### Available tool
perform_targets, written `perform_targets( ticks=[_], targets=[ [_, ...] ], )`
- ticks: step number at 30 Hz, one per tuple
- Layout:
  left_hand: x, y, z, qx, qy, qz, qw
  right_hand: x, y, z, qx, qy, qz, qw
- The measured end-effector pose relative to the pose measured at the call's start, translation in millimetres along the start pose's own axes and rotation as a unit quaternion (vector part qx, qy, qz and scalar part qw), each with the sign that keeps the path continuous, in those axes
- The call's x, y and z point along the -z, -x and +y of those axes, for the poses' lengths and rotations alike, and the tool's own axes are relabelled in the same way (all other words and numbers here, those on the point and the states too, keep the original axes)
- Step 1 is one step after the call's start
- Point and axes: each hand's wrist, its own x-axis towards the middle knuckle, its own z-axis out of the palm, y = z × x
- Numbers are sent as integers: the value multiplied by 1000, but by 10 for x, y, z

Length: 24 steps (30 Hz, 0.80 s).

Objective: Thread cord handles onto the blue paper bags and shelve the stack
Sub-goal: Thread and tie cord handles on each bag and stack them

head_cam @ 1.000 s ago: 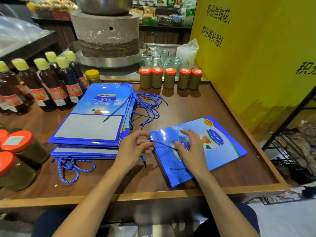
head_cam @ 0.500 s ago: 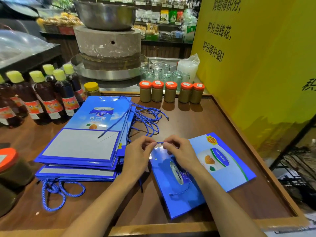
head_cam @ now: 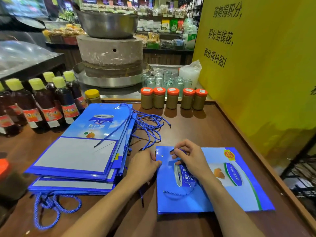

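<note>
One flat blue paper bag (head_cam: pixel 222 194) lies on the wooden table in front of me. My left hand (head_cam: pixel 145 165) grips the bag's top left edge beside a small punched hole (head_cam: pixel 162 156). My right hand (head_cam: pixel 186 155) pinches the end of a blue cord (head_cam: pixel 179 194) on the bag's top edge; the rest of that cord loops over the bag's face. A stack of blue bags (head_cam: pixel 80 151) lies to the left, with blue cord handles (head_cam: pixel 148 129) spilling from its right side and more cord (head_cam: pixel 51 207) at its near end.
Dark sauce bottles (head_cam: pixel 47 106) with yellow caps stand at the far left. Orange-lidded jars (head_cam: pixel 172 98) line the table's back edge, with one more jar (head_cam: pixel 6 177) at the near left. A yellow wall panel (head_cam: pixel 256 65) runs along the right. A stone mill (head_cam: pixel 109 53) stands behind.
My view has tilted up and the bag now lies squarer to me. My left hand has left the cord and taken the bag's edge; my right hand still pinches the cord end.
</note>
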Motion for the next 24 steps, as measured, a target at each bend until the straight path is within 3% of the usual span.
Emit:
perform_targets(
  ticks=[9,14,24],
  targets=[
    [-68,-95,-88,41,254,-30,966,-109,-26,54,46,86,-2,995],
    [-100,-12,-104,-5,298,-25,954,-152,5,24,120,157,27,980],
    [-114,73,-46,-51,411,-26,910,-218,93,-42,165,215,92,958]
  ],
)
